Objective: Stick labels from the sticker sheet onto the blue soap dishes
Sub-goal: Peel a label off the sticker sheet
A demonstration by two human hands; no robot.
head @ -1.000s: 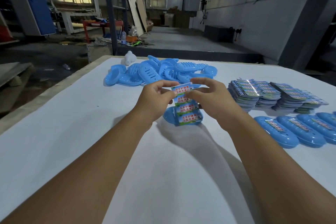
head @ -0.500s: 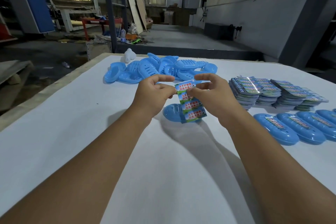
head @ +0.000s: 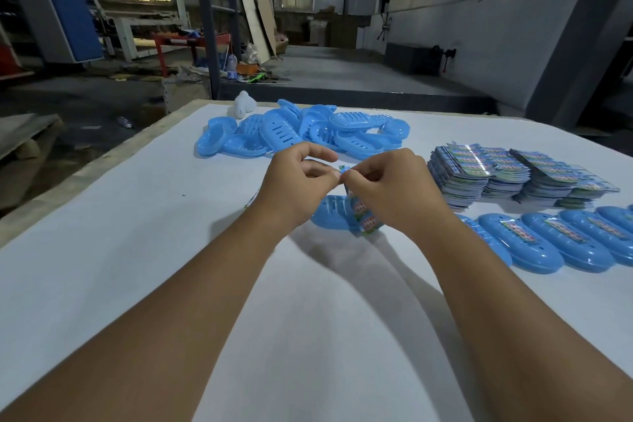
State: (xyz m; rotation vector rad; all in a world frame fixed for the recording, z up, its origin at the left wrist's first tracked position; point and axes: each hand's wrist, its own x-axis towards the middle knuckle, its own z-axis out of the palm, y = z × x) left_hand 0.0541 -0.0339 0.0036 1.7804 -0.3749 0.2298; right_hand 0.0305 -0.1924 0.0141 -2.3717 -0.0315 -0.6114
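both hands pinching the top of the sticker sheet [head: 363, 216]: left hand [head: 294, 185] at the label corner, right hand [head: 394, 192] holding the strip. target soap dish [head: 330, 212] lies on the table directly under my hands, long axis left-right, roughly equidistant from both.

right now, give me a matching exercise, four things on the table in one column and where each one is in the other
Things:
1. sticker sheet
2. dish pile
3. sheet stacks
4. labelled dishes

Places:
A. far side, middle
B. near right edge, in a row
C. pinched between both hands
D. right, behind the row

Pairs: 1-C, 2-A, 3-D, 4-B
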